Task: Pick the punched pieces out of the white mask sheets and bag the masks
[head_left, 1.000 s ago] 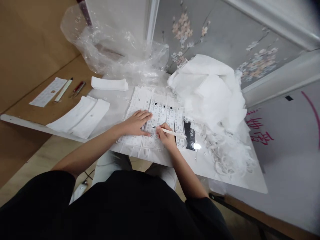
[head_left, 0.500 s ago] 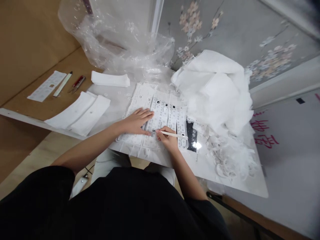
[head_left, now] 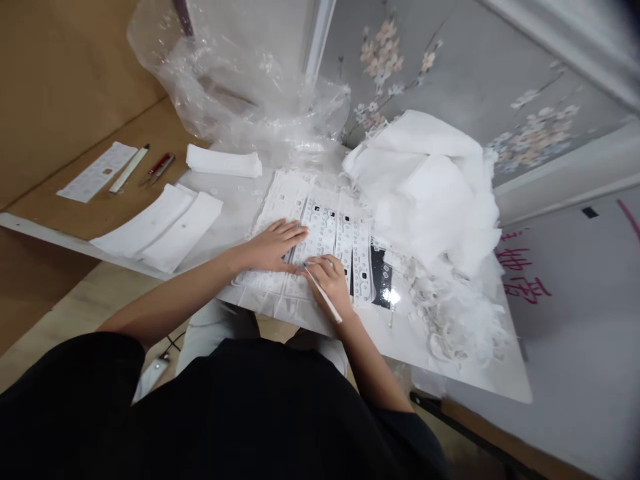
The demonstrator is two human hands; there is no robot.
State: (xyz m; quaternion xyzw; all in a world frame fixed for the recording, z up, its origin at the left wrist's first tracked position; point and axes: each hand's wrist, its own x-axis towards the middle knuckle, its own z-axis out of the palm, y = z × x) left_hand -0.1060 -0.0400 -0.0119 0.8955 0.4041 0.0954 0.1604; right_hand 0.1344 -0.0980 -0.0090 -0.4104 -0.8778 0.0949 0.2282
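My left hand (head_left: 273, 245) lies flat, fingers spread, pressing on a white die-cut sheet (head_left: 320, 227) full of small punched shapes. My right hand (head_left: 331, 283) is closed round a thin white stick tool (head_left: 324, 295), whose tip touches the sheet just right of my left fingertips. The tool's rear end points back toward my wrist. The sheet lies on a glossy white tabletop (head_left: 395, 333) in front of me, over a black patch (head_left: 384, 275).
A heap of white fabric (head_left: 430, 187) and curled white offcuts (head_left: 455, 320) fill the right side. A crumpled clear plastic bag (head_left: 250, 87) stands behind. White folded strips (head_left: 165, 230), a small stack (head_left: 223, 162), a paper strip, a pen and a red tool (head_left: 159, 167) lie left.
The stick tool has swung from pointing rightward across the sheet to pointing back toward my wrist; its tip stays near my left fingertips. My left hand has stayed flat on the sheet.
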